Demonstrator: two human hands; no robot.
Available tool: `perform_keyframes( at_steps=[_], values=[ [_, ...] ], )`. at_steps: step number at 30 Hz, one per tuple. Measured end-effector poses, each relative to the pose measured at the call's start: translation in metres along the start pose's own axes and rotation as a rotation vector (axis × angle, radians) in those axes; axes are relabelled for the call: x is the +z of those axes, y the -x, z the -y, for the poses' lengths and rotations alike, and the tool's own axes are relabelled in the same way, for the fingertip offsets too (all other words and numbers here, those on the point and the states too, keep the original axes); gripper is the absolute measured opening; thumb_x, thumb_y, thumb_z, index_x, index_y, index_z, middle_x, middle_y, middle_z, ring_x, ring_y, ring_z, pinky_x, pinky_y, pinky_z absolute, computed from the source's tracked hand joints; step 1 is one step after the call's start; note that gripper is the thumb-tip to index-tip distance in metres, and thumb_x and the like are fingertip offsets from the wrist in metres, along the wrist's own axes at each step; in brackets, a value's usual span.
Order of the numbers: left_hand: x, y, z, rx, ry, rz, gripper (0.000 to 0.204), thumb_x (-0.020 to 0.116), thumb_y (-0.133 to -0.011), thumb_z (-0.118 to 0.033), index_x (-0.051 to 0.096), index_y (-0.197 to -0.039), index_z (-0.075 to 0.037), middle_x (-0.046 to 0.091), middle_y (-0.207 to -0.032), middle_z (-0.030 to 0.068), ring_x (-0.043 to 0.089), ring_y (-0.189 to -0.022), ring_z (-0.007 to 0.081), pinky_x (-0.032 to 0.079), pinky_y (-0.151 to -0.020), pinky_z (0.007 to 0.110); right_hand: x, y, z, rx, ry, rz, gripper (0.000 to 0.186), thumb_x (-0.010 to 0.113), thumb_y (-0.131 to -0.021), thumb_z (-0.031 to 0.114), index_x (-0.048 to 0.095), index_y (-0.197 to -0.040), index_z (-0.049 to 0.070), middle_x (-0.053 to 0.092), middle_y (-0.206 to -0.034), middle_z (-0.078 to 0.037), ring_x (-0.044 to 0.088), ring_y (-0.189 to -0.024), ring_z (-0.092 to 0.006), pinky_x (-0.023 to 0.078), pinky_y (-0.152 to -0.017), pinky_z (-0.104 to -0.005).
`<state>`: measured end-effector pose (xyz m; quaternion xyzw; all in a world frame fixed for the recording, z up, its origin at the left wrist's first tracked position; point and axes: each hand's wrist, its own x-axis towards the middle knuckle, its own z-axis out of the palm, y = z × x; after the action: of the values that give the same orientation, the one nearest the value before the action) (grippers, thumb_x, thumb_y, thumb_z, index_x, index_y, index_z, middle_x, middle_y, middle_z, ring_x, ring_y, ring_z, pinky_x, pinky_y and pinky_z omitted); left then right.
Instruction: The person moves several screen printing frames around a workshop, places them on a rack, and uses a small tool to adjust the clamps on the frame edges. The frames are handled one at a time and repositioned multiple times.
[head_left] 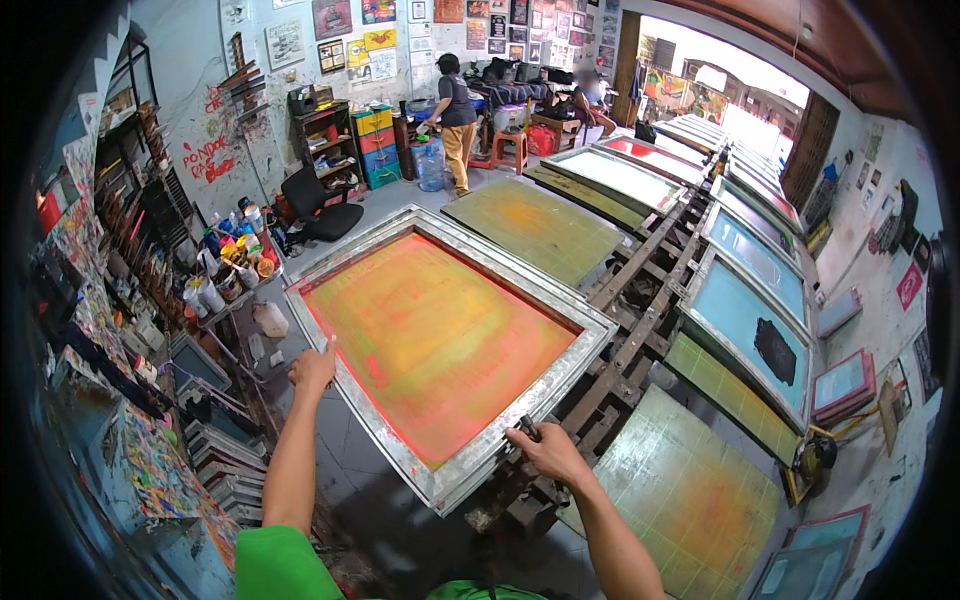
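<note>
While gripping black handle (529, 428) with right hand (552, 454), has curled left hand (313, 371), unclear whether touching, at left edge of large rectangular orange-yellow mesh screen (440, 335) in silver metal frame (560, 375), left of brown rails (622, 362), likely for two-sided balance.

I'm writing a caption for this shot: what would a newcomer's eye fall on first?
First, the large silver frame in the centre, its orange-yellow middle glowing, with the left hand by its left edge and the right hand by its near edge. Next, the light-blue screens along the right. Then the colourful bottles and tubs crowded at left.
</note>
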<state>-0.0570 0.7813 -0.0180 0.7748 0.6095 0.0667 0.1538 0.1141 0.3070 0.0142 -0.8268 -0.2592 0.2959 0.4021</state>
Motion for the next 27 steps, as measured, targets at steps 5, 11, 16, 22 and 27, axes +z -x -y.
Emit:
perform_keyframes(
  at_steps=[5, 11, 16, 22, 27],
  values=[
    [0.015, 0.004, -0.001, 0.119, -0.212, -0.021, 0.116, 0.026, -0.095, -0.091, 0.073, -0.122, 0.011, 0.068, -0.130, 0.0368, 0.066, -0.126, 0.0486, 0.050, -0.106, 0.058, 0.008, 0.004, -0.014, -0.022, 0.197, -0.143, 0.073, 0.072, -0.091, 0.068, 0.074, -0.085, -0.004, 0.074, -0.081, -0.026, 0.075, -0.082, -0.0408, 0.057, -0.077, -0.0512],
    [0.090, -0.042, 0.100, -0.242, 0.838, 0.147, 0.097, 0.035, -0.104, -0.079, 0.052, -0.154, 0.003, 0.069, -0.139, 0.0218, 0.063, -0.131, 0.0380, 0.048, -0.110, 0.045, 0.014, 0.087, -0.050, -0.098, -0.058, -0.071, 0.065, 0.065, -0.100, 0.061, 0.073, -0.103, -0.004, 0.073, -0.088, -0.028, 0.071, -0.084, -0.0476, 0.056, -0.078, -0.0533],
    [0.216, 0.093, 0.136, -0.334, 1.319, 0.072, 0.095, 0.028, -0.097, -0.086, 0.048, -0.147, -0.007, 0.044, -0.148, 0.0120, 0.046, -0.129, 0.0342, 0.041, -0.106, 0.048, -0.027, 0.240, -0.124, 0.231, -0.347, 0.103, 0.056, 0.061, -0.106, 0.055, 0.070, -0.102, 0.000, 0.066, -0.076, -0.008, 0.062, -0.073, -0.0193, 0.050, -0.070, -0.0386],
    [0.374, 0.361, 0.174, -0.863, 0.354, 0.793, 0.064, 0.050, -0.095, -0.069, 0.068, -0.092, -0.008, 0.055, -0.073, 0.0042, 0.049, -0.063, 0.0266, 0.044, -0.057, 0.042, -0.065, 0.415, -0.215, 0.415, -0.578, -0.283, 0.047, 0.057, -0.110, 0.046, 0.070, -0.100, 0.003, 0.065, -0.073, -0.002, 0.057, -0.071, -0.0124, 0.048, -0.068, -0.0344],
    [0.434, 0.562, 0.113, 0.673, -0.717, 1.164, 0.091, 0.041, -0.103, -0.075, 0.066, -0.137, 0.006, 0.069, -0.135, 0.0273, 0.066, -0.129, 0.0387, 0.053, -0.106, 0.047, -0.085, 0.533, -0.283, 0.510, -0.687, -0.640, 0.041, 0.056, -0.111, 0.041, 0.070, -0.101, 0.003, 0.066, -0.073, 0.000, 0.060, -0.071, -0.0111, 0.049, -0.069, -0.0317]
  ],
)
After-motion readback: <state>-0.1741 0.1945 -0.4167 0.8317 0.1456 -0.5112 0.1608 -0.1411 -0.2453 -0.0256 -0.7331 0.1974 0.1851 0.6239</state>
